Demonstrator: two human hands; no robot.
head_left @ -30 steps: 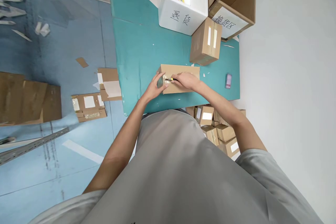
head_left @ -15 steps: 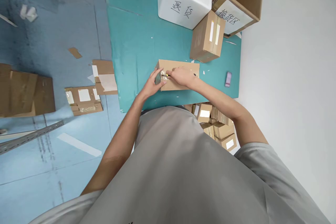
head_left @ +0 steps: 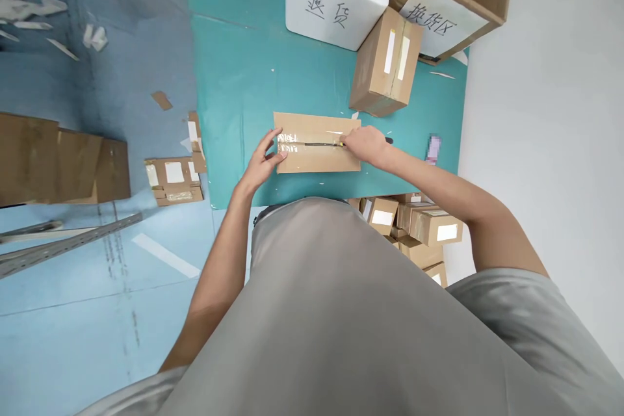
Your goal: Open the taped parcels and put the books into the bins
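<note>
A flat brown cardboard box (head_left: 316,157) lies on the teal table (head_left: 244,91) in front of me, with clear tape along its top seam. My left hand (head_left: 262,159) rests against the box's left end, fingers spread around the corner. My right hand (head_left: 366,145) is closed on a small cutter with a yellow and black handle. Its tip sits on the tape seam near the box's right end, and a dark cut line runs along the seam to its left.
A second taped box (head_left: 385,65) stands behind, before a white foam bin (head_left: 336,13) and an open labelled carton (head_left: 453,6). A small purple item (head_left: 433,148) lies at the table's right. Several small boxes (head_left: 419,227) are piled below the table edge. Flattened cardboard (head_left: 170,179) litters the blue floor at left.
My right hand has drawn the cutter from the box's left end rightward along the seam. My left hand has opened its fingers at the left end. The view has shifted slightly.
</note>
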